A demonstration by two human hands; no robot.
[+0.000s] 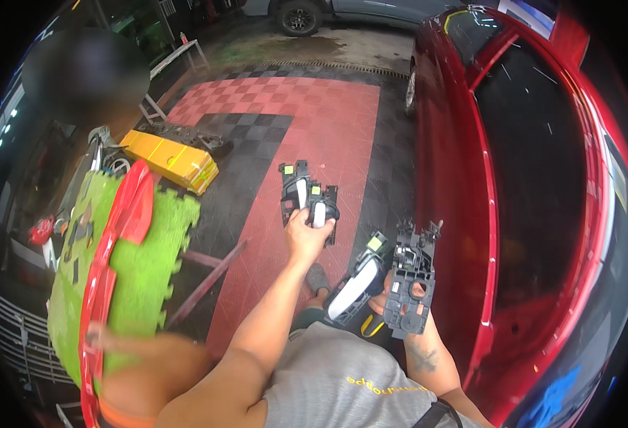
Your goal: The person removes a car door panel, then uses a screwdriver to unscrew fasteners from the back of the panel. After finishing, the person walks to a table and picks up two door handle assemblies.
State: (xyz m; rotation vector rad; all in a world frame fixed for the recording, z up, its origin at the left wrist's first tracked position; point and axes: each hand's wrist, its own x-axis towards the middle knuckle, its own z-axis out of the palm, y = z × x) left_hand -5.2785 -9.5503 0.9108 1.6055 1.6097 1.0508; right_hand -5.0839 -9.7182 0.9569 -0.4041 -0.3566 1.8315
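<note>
My left hand (307, 237), held out in front of me, is closed around two car interior door handles. Each has a black plastic housing, a silver lever and a small yellow-green tag; one door handle (301, 190) sits behind the other door handle (320, 213). Nearer my body, my right hand (379, 301) grips another door handle (357, 287) with a long silver lever. In the same hand is a black plastic bracket-like housing (408, 294), standing upright, its holes and clips showing. Most of the right hand's fingers are hidden behind these parts.
A red car (456, 235) stands close on my right. On the left, a red bumper-like panel (104, 285) rests on a green foam mat (143, 264), with another person's blurred hand (104, 337) at it. A yellow box (171, 160) lies beyond. A grey vehicle (357, 8) stands far back.
</note>
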